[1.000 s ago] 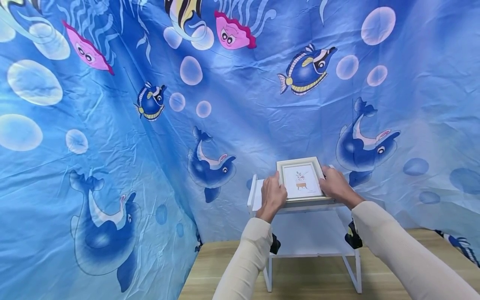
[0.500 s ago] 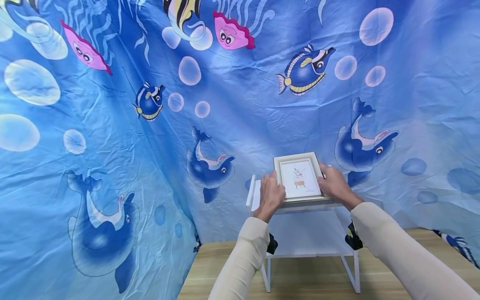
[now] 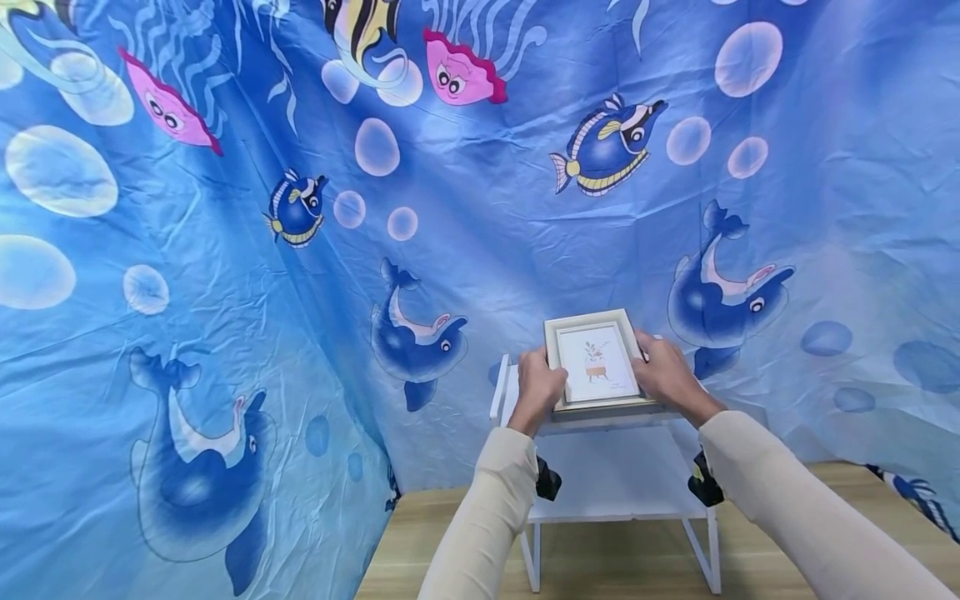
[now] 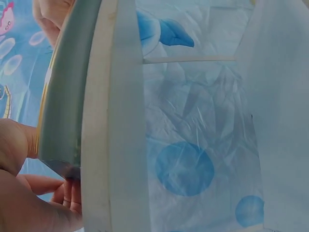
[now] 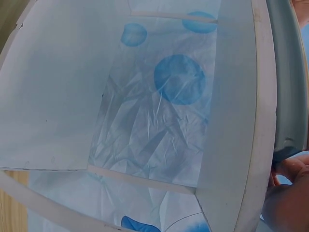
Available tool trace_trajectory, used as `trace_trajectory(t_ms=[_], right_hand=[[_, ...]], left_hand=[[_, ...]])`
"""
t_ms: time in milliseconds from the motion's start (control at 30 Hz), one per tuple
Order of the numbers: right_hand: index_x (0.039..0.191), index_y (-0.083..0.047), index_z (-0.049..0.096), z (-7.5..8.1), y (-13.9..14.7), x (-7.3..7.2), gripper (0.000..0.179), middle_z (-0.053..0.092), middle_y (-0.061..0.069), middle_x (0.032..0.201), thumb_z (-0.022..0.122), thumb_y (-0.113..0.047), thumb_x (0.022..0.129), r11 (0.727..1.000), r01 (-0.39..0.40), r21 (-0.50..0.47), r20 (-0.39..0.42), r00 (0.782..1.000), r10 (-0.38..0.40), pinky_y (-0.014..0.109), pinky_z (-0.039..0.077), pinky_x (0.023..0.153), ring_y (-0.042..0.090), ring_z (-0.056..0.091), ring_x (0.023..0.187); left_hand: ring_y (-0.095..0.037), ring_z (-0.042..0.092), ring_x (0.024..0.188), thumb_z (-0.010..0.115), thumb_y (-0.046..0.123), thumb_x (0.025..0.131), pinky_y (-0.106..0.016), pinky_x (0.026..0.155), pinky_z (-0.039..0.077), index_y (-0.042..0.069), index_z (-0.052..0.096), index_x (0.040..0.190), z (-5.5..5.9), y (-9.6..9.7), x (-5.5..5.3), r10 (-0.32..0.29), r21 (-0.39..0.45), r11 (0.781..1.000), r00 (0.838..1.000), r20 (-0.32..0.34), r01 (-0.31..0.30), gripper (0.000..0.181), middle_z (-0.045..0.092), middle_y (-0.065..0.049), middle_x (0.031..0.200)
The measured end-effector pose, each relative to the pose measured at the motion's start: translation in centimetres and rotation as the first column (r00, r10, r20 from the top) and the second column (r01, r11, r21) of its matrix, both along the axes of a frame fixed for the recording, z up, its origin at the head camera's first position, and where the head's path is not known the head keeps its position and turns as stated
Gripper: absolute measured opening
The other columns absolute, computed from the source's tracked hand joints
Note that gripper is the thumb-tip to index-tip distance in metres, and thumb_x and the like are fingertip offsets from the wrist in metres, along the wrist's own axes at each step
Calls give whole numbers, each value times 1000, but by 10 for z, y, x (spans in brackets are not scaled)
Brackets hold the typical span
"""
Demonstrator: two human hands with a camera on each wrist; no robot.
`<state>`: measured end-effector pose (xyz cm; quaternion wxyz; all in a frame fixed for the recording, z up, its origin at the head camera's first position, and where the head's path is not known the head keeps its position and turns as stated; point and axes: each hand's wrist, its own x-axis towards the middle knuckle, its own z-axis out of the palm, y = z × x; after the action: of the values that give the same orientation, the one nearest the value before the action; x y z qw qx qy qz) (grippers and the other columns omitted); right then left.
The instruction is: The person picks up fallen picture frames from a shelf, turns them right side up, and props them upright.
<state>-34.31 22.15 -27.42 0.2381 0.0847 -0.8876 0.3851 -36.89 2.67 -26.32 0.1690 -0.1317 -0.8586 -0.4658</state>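
Observation:
A picture frame [image 3: 600, 367] with a pale border, showing a potted plant print, is at the top of a white two-tier stand [image 3: 611, 475]. My left hand [image 3: 537, 385] grips its left side, thumb on the near corner. My right hand [image 3: 667, 375] holds the right side the same way. Both wrist views show the grey-green side of the frame close along the stand's top board [image 4: 96, 121]; whether they touch I cannot tell. In the left wrist view, fingers of my left hand [image 4: 24, 193] reach under the frame's corner. The right wrist view shows part of my right hand [image 5: 289, 203] at the other corner.
A blue sea-print cloth [image 3: 510, 208] hangs behind the stand and along the left. White legs [image 3: 531, 558] carry the stand on a wood-look floor [image 3: 427, 542]. Black devices [image 3: 547, 481] sit at both wrists.
The frame's far edge has risen a little, tilting its face more toward me, and the frame has shifted slightly left. Both hands keep their grip on it.

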Motion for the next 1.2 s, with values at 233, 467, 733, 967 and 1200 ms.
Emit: trace_trajectory(t_ms=[233, 467, 733, 967, 1200], right_hand=[[152, 9, 26, 4, -6, 0, 57, 36, 32, 150, 41, -3, 98, 1000, 4, -4, 14, 1000, -4, 58, 38, 106, 45, 41, 136], [151, 11, 26, 4, -9, 0, 56, 35, 34, 150, 41, -1, 98, 1000, -6, -8, -3, 1000, 6, 59, 36, 108, 45, 41, 135], [152, 10, 22, 3, -7, 1, 60, 31, 33, 153, 41, 0, 96, 998, -21, -61, 47, 999, 24, 59, 30, 112, 46, 31, 142], [153, 10, 20, 5, -6, 2, 63, 28, 32, 154, 41, 1, 93, 997, -12, -83, 45, 999, 16, 59, 28, 113, 46, 27, 144], [154, 7, 21, 11, -3, 2, 65, 27, 31, 155, 42, 2, 92, 996, 2, -87, -7, 1000, -3, 57, 34, 111, 44, 32, 142]], left_hand=[[-20, 64, 69, 57, -9, 83, -27, 52, 44, -4, 71, 102, 7, 0, -4, 44, 56, 997, 999, 29, -45, 24, 70, -18, 93], [-20, 57, 72, 53, -10, 86, -28, 51, 42, -4, 67, 116, 5, -5, -6, -9, 107, 994, 999, 48, 4, 34, 63, -21, 114], [-23, 51, 88, 60, -3, 87, -33, 68, 48, -1, 66, 111, 0, -5, -4, -39, 144, 989, 998, 48, 31, 25, 45, -13, 112], [-21, 41, 78, 59, -4, 85, -31, 58, 37, 0, 63, 100, 1, -5, -5, -39, 127, 991, 999, 16, 37, 16, 41, -11, 104], [-19, 40, 84, 56, -6, 81, -29, 64, 35, -5, 57, 127, 7, -3, -9, -26, 142, 989, 999, -45, 32, 46, 42, -10, 104]])
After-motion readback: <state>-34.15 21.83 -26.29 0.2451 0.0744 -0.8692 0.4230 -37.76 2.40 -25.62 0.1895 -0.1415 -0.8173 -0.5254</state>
